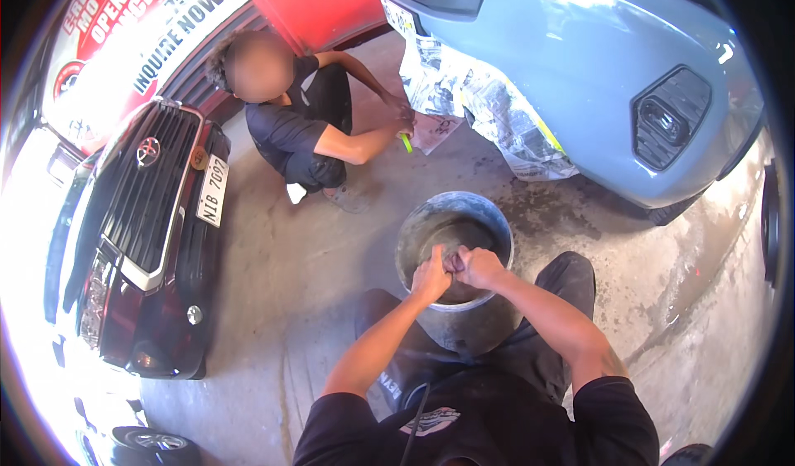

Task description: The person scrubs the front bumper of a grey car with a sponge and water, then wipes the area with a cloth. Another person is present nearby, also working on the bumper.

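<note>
Between my knees stands a round grey bucket [410, 242], its inside dark toward the bottom. My left hand [431, 275] and my right hand [479, 268] meet over its opening. Both are closed on a small purplish crumpled thing [458, 261], which looks like a wet cloth. My fingers cover most of it, so its shape is hidden. The left thumb or a finger points up toward the far rim.
A co-worker [292, 124] squats ahead to the left, holding a bright green tool [406, 142] near newspaper masking [515, 137] on a grey-blue car bumper [559, 50]. A dark Toyota car [149, 217] stands at left. The concrete floor [540, 208] has wet patches.
</note>
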### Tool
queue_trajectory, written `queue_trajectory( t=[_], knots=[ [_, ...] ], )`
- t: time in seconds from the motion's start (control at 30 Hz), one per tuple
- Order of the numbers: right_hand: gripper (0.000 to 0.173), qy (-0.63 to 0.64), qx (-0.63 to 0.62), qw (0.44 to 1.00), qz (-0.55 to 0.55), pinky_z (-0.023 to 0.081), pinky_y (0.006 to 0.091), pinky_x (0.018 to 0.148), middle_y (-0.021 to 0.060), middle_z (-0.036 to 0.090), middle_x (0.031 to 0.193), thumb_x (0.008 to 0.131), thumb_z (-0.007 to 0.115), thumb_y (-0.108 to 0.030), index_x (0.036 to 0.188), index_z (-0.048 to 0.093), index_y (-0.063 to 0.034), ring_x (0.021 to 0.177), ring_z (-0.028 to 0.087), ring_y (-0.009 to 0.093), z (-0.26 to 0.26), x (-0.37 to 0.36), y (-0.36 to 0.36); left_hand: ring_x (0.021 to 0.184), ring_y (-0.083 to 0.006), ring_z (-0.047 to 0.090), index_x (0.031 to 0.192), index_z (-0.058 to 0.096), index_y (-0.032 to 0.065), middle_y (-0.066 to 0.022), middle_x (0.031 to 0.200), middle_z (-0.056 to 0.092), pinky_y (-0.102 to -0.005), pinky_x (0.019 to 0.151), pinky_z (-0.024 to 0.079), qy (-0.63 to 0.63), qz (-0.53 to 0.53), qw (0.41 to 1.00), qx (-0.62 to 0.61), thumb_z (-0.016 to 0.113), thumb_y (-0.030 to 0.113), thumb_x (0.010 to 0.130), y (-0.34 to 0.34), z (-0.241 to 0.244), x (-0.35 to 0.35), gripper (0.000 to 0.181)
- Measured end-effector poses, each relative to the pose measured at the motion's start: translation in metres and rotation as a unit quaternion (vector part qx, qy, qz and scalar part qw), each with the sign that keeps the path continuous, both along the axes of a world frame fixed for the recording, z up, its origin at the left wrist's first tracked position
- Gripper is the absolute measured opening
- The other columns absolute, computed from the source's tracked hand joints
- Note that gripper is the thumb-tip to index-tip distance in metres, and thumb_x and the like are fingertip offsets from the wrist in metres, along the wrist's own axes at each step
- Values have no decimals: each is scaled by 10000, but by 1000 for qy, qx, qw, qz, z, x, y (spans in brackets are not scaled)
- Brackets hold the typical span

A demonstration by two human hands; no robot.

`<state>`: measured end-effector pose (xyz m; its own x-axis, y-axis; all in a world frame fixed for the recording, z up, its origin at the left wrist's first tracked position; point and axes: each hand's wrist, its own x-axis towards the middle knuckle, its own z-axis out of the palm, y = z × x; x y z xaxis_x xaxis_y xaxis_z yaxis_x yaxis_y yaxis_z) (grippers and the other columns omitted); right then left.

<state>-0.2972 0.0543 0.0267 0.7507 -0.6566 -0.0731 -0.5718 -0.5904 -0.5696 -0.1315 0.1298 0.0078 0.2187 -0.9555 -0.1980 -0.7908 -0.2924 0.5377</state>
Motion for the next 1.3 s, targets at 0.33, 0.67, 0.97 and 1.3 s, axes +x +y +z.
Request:
queue_trajectory(
  t=[0.33, 0.67, 0.97, 1.3],
  knots=[
    [65, -205, 660, 723, -1, 398, 272, 421, 99, 654, 764, 869, 711, -30, 904, 664, -3, 524, 537, 127, -12, -11, -17, 1123, -378, 630, 1508, 518, 123, -238, 1395, 548, -464, 907, 544, -315, -372, 824, -289, 651, 181, 885, 4, 53, 25, 640],
    [214, -115, 57, 991, -35, 561, 481, 685, 232, 701, 751, 798, 705, -163, 912, 705, 18, 694, 700, 367, -30, 30, 8, 782, -365, 759, 954, 679, 59, -183, 828, 734, -510, 712, 602, -300, -337, 887, -97, 672, 223, 897, -31, 49, 26, 174],
    [368, 17, -64, 995, 70, 600, 514, 777, 244, 739, 850, 796, 719, -194, 1121, 663, -31, 841, 750, 415, -23, 30, 3, 923, -454, 755, 1062, 760, -7, -285, 973, 759, -542, 834, 604, -121, -37, 989, 72, 646, 272, 922, -1, 28, 2, 332],
    [397, -140, -142, 979, 30, 607, 486, 805, 205, 603, 1072, 830, 753, -136, 1162, 556, -41, 992, 679, 418, -42, 9, 0, 1001, -302, 745, 1434, 589, -8, -182, 1199, 732, -413, 884, 587, 255, 16, 960, -115, 827, 191, 864, 7, -38, 37, 649]
  ],
)
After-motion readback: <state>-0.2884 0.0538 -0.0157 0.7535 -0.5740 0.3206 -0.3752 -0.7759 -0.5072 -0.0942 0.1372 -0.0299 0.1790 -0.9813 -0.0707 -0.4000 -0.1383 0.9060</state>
